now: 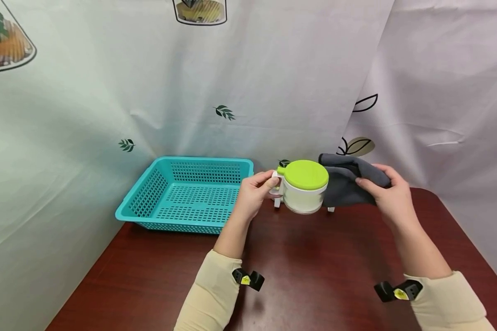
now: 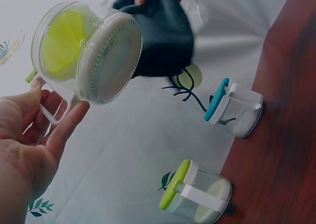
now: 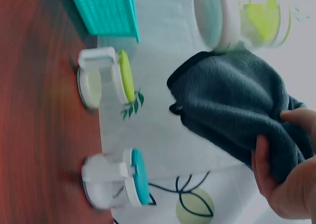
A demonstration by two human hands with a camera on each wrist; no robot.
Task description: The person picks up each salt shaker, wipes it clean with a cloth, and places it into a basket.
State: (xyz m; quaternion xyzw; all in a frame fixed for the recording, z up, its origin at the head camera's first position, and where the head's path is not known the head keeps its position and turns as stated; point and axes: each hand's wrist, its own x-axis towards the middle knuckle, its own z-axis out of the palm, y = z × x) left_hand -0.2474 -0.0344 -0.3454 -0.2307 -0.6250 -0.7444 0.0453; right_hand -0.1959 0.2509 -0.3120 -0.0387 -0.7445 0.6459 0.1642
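Observation:
My left hand (image 1: 251, 193) pinches the white handle of a clear seasoning jar (image 1: 304, 198) with a lime-green lid, held up above the table. White contents show at its bottom in the left wrist view. My right hand (image 1: 391, 191) grips a folded dark grey cloth (image 1: 345, 186), fingers and thumb on its bunched end. The cloth's free end comes right up against the jar's side, as the right wrist view shows. Behind them on the table stand a second green-lidded jar (image 2: 197, 193) and a blue-lidded jar (image 2: 236, 108), mostly hidden in the head view.
A turquoise perforated basket (image 1: 126, 207) sits at the back left of the dark red table (image 1: 306, 271). A pale printed curtain (image 1: 273, 92) hangs close behind the table and along its sides.

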